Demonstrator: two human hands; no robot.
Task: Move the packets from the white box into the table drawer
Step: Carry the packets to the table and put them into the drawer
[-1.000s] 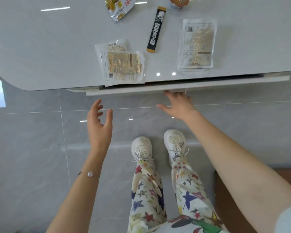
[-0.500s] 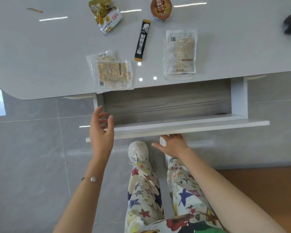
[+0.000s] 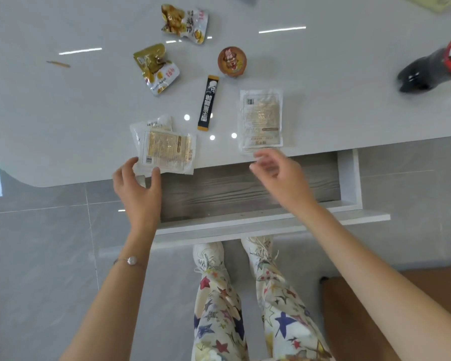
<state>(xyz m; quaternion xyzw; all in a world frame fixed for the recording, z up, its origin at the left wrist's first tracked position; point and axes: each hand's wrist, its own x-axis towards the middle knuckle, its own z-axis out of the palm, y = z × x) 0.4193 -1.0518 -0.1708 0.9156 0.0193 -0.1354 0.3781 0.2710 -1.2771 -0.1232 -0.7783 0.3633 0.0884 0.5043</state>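
My left hand (image 3: 137,183), fingers wide, brackets the near corner of the clear yellow-labelled packet (image 3: 167,149) while my loose, empty right hand (image 3: 279,173) hovers by the pale clear packet (image 3: 261,118) to its right, both lying at the glossy white table (image 3: 63,126) edge, I judge for a short drop into the open grey-bottomed drawer (image 3: 245,188)

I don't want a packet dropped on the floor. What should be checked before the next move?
1. Is the drawer pulled open: ok.
2. Room in it: ok, bare wood bottom shows.
3. Grip of left hand on left clear packet: cannot tell; fingers sit at its near corner.
4. Contact of right hand with right clear packet: cannot tell, blurred.
5. Is the white box in view: not ok.
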